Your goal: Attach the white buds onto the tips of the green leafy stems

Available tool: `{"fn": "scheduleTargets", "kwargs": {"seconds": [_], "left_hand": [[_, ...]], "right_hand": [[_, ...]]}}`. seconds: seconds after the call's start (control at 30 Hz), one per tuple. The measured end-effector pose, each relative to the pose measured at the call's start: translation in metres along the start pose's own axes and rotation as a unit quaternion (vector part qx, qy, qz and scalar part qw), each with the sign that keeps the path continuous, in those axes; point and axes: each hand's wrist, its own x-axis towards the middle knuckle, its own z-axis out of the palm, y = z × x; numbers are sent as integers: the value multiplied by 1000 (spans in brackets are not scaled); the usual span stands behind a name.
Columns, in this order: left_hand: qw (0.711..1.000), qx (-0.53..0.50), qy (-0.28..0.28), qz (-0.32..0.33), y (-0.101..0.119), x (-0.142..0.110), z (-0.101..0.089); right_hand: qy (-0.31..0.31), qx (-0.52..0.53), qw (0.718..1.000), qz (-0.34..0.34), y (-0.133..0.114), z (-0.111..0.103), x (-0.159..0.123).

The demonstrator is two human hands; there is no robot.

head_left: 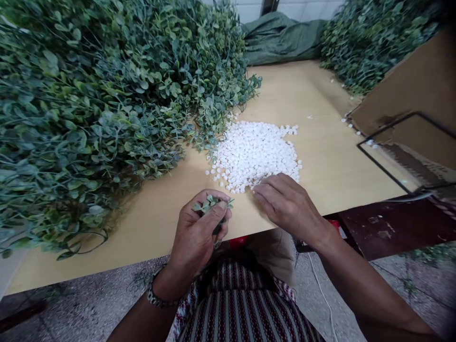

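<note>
Near the table's front edge, my left hand (200, 229) is closed around a small bunch of artificial leaf sprigs (207, 204), whose green leaves poke out between thumb and fingers. My right hand (285, 204) reaches to the near edge of a pile of small white plastic pieces (254, 152). Its fingertips are pressed together at the pile, and whatever they pinch is hidden from view. The two hands are apart, the right one slightly farther forward.
A large heap of artificial greenery (117, 99) covers the table's left side, with another heap (377, 42) at the back right. Green cloth (285, 38) lies along the wall. A torn cardboard box (413, 90) and a thin black metal frame (383, 167) stand at the right edge.
</note>
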Motion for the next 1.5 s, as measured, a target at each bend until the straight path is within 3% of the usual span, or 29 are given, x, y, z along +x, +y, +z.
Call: {"fn": "scheduleTargets", "kwargs": {"seconds": [0.27,0.37,0.43,0.5,0.63,0.77,0.9,1.0,1.17,1.3,1.5], "left_hand": [[1000,-1,-16,-3,3,2,3],[1000,9,-27,-6,1,3,4],[999,15,-29,-9,-1,4,5],[999,17,-33,-12,-2,4,8],[999,5,-36,-18,-4,2,19],[999,-2,-51,-18,-7,-1,29],[998,22,-55,2,-16,-1,32],[997,59,-41,21,-21,-1,33],[984,160,8,78,-23,0,35],[974,180,16,135,-25,1,33],[968,205,15,141,-19,0,36]], "right_hand": [[-61,-41,997,-2,0,-1,-2],[-15,7,999,27,-1,2,-5],[26,107,991,80,-5,1,-8],[51,236,957,159,-10,-1,-11],[76,434,849,293,-21,-5,-15],[95,538,762,348,-26,1,-18],[110,582,723,355,-27,8,-21],[116,573,730,352,-27,10,-23],[144,526,773,324,-30,9,-21],[152,478,806,314,-32,8,-18],[153,456,824,301,-34,6,-17]]}}
